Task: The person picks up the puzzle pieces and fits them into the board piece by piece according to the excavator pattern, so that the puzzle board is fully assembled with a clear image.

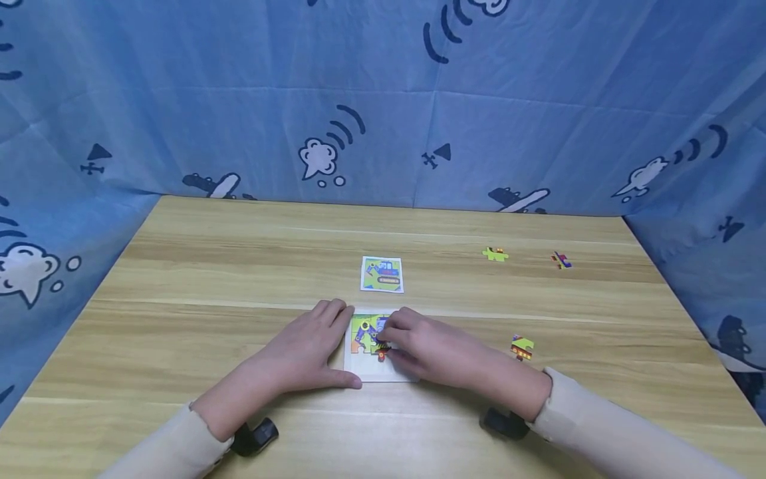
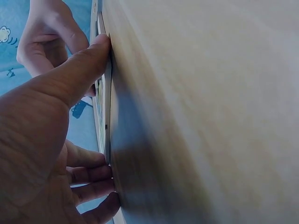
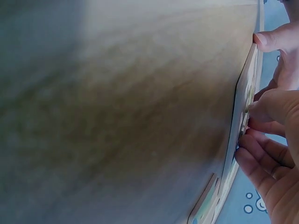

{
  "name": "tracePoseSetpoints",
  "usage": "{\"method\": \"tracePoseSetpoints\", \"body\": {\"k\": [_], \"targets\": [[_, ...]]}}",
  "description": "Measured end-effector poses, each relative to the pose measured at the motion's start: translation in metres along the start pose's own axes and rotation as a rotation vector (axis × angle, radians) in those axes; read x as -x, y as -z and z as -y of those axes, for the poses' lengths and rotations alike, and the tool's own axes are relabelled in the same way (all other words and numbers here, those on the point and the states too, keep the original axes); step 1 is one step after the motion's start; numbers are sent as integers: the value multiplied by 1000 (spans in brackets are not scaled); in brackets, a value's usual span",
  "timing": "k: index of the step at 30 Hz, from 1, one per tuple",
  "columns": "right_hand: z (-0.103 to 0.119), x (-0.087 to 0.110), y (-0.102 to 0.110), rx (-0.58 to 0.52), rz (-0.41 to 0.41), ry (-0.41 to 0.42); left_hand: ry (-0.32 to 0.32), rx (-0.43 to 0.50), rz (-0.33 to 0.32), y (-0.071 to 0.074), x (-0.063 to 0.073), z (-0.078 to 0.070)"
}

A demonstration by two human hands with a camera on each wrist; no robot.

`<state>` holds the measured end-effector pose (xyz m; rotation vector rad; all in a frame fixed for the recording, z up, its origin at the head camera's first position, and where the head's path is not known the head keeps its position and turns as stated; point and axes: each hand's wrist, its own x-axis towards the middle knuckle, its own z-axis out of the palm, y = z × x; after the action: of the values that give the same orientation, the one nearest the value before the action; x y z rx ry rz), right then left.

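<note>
A white puzzle board lies on the table with joined, brightly coloured pieces in its upper left part. My left hand holds the board at its left side, thumb on the near edge and fingers by the far left corner. Over the board's right half, my right hand pinches a small puzzle piece with red and dark parts, mostly hidden by the fingers. In the right wrist view, the right fingertips touch the board's surface. Behind the board lies a square picture card showing a blue digger.
A loose piece with a yellow-green top lies right of the right forearm. Farther back on the right are a green piece and a purple and yellow piece. Blue patterned cloth hangs behind the wooden table.
</note>
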<state>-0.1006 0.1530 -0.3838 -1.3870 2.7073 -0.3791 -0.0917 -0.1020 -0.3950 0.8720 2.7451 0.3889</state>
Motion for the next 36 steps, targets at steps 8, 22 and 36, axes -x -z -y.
{"method": "tracePoseSetpoints", "body": {"k": [8, 22, 36], "targets": [[0, -1, -4, 62, -23, 29, -2, -5, 2, 1, 0, -1], [3, -2, -2, 53, -1, -14, -13, -5, 6, 3, -1, -1], [-1, -1, 0, -33, 32, -12, -20, 0, 0, 1, -1, 0]]}}
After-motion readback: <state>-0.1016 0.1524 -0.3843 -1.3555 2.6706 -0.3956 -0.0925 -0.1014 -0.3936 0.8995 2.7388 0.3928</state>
